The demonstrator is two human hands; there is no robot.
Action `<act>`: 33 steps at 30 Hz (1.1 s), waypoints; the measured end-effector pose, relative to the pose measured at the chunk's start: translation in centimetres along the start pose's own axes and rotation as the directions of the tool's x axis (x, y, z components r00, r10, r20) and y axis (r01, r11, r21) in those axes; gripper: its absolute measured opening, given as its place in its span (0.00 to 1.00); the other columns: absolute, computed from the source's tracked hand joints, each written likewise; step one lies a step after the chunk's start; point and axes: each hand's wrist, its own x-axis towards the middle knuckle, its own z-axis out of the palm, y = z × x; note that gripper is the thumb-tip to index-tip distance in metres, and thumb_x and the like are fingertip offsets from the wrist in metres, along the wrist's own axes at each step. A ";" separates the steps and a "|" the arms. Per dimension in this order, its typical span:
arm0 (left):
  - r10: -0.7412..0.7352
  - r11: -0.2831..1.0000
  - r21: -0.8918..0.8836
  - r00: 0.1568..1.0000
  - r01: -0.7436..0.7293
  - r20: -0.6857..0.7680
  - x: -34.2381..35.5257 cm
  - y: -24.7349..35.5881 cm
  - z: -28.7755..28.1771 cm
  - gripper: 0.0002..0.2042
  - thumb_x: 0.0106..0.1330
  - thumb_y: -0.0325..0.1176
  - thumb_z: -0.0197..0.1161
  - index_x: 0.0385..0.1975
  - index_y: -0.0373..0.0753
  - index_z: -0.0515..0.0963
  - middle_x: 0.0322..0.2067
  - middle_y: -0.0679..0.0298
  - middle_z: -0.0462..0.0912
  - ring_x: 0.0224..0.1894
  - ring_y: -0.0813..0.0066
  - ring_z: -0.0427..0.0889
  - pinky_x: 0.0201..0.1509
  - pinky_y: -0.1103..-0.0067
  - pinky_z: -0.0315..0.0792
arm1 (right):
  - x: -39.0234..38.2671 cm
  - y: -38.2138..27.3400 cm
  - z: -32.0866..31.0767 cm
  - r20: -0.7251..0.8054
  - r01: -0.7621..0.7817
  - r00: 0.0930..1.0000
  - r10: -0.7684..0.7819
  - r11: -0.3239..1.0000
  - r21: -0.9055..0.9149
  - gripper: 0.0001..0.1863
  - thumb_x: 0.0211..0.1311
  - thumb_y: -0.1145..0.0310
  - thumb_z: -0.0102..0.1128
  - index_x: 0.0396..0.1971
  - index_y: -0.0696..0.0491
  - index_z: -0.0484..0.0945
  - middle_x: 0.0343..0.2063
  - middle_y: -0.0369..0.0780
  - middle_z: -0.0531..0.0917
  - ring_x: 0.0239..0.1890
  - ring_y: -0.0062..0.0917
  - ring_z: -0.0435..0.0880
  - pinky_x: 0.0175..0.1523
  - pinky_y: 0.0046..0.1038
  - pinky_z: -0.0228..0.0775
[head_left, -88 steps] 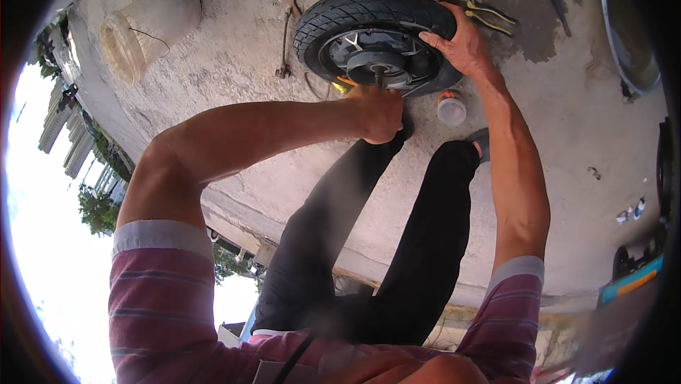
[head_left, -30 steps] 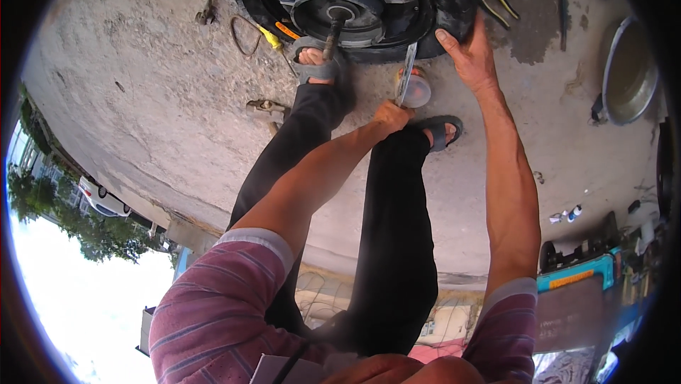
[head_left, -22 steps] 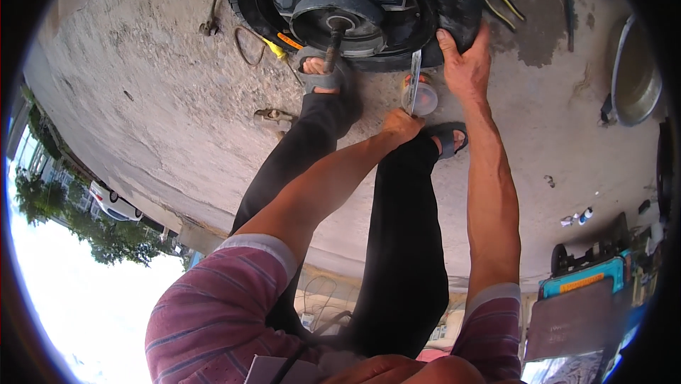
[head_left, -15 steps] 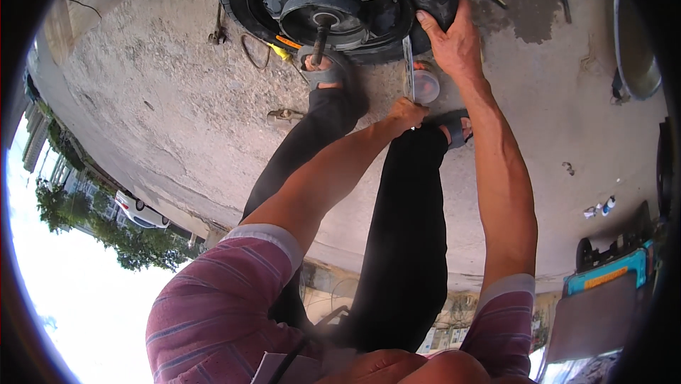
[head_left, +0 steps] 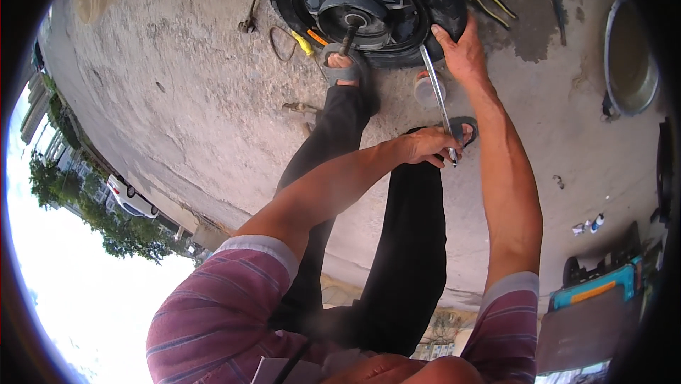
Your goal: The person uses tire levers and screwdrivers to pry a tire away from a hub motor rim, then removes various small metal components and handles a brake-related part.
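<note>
A black scooter wheel [head_left: 369, 8] with a hub motor and a protruding axle lies on the concrete floor at the top of the view. My right hand [head_left: 464, 54] presses on the tyre's near right edge. My left hand [head_left: 429, 146] is shut on the lower end of a long metal lever bar [head_left: 436, 96], whose upper tip sits at the tyre's rim next to my right hand. My left foot in a grey sandal [head_left: 345, 72] rests against the wheel below the axle. My right sandalled foot [head_left: 464, 130] is just behind the bar.
A small clear plastic jar [head_left: 425, 89] stands by the bar. Yellow-handled pliers [head_left: 489, 2] lie right of the wheel, a wrench [head_left: 252, 11] and wire loop [head_left: 282, 43] to its left. A metal basin [head_left: 628, 54] sits at the right edge, a small metal tool [head_left: 299, 109] beside my left leg.
My left hand has drawn the bar's lower end back toward me and to the right, so the bar now slants longer from the rim. My right hand stays on the tyre.
</note>
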 end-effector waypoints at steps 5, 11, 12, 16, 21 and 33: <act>0.218 0.889 -0.440 0.961 -0.124 0.170 6.0 2.9 6.1 0.16 0.71 0.41 0.66 0.54 0.42 0.78 0.52 0.61 0.83 0.57 0.65 0.80 0.61 0.62 0.75 | 0.6 2.2 -1.9 -0.012 -0.014 1.000 0.013 0.996 -0.090 0.43 0.63 0.49 0.72 0.70 0.56 0.63 0.59 0.54 0.80 0.61 0.45 0.80 0.65 0.40 0.70; 0.314 0.940 -0.097 0.942 -0.326 -0.122 11.0 2.9 2.0 0.19 0.66 0.47 0.72 0.47 0.39 0.83 0.48 0.61 0.87 0.49 0.64 0.87 0.49 0.64 0.84 | 0.9 0.0 0.0 0.072 -0.014 0.997 0.023 0.992 -0.122 0.42 0.64 0.48 0.71 0.70 0.55 0.65 0.59 0.53 0.81 0.61 0.46 0.80 0.65 0.40 0.71; 0.312 0.942 -0.091 0.943 -0.322 -0.114 10.1 2.9 2.1 0.19 0.66 0.47 0.72 0.47 0.39 0.83 0.48 0.61 0.87 0.49 0.64 0.87 0.49 0.64 0.84 | 0.2 0.2 -0.5 0.062 -0.018 0.998 0.026 0.992 -0.122 0.42 0.64 0.48 0.71 0.70 0.55 0.65 0.59 0.53 0.81 0.61 0.46 0.80 0.65 0.40 0.71; 0.127 0.987 0.121 0.973 -0.105 -0.191 5.7 2.1 1.9 0.18 0.61 0.40 0.76 0.45 0.37 0.81 0.39 0.62 0.86 0.38 0.71 0.85 0.43 0.74 0.81 | -4.5 1.3 -1.6 0.284 -0.236 0.908 0.309 0.935 -0.264 0.41 0.67 0.48 0.66 0.72 0.55 0.63 0.53 0.51 0.85 0.54 0.43 0.86 0.61 0.40 0.74; 0.189 0.940 0.299 0.980 -0.164 -0.056 1.2 1.1 -1.5 0.21 0.62 0.46 0.72 0.49 0.38 0.82 0.39 0.62 0.86 0.40 0.71 0.85 0.43 0.74 0.81 | -10.9 6.1 -2.8 0.337 -0.190 0.887 0.315 0.915 -0.356 0.21 0.74 0.50 0.53 0.47 0.53 0.77 0.40 0.55 0.86 0.47 0.56 0.84 0.49 0.50 0.75; 0.222 0.924 0.382 0.798 0.011 -0.561 -15.1 -0.7 -21.6 0.15 0.70 0.39 0.65 0.44 0.31 0.82 0.35 0.61 0.86 0.36 0.72 0.86 0.41 0.76 0.79 | -7.7 9.0 -5.5 0.378 -0.016 0.857 0.351 0.751 -0.660 0.26 0.77 0.43 0.47 0.44 0.52 0.82 0.40 0.51 0.88 0.47 0.53 0.85 0.52 0.49 0.74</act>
